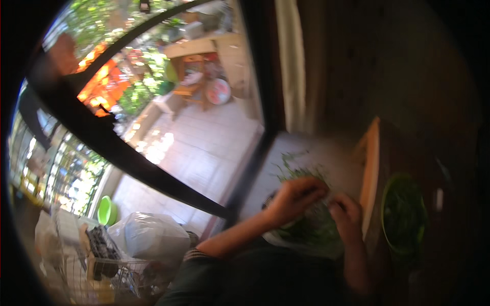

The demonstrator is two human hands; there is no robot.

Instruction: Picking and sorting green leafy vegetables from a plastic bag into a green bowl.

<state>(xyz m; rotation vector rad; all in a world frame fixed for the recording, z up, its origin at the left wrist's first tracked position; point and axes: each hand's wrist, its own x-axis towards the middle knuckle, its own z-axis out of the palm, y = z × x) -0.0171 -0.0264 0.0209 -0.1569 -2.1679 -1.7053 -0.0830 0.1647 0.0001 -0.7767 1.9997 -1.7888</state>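
My left hand (pixel 300 197) reaches in over a pile of leafy greens (pixel 310 229) close in front of my body, its fingers bent and drawn together. Thin green sprigs (pixel 287 168) stick out just beyond it; blur hides whether they are in its grip or part of the pile. Close by on the right, my right hand (pixel 346 214) has its thumb and fingers curled towards the left fingertips. What lies between the fingertips is too blurred to tell. A pale, thin edge, perhaps a plastic bag (pixel 272 239), shows around the pile.
On a dark table with a wooden edge (pixel 370 172), a green bowl (pixel 404 214) holds greens. A dark door frame (pixel 264 145) opens onto a tiled patio (pixel 206 141) with a wooden chair (pixel 191 88). At lower left are a wire basket (pixel 99 271) and a white plastic bag (pixel 149 233).
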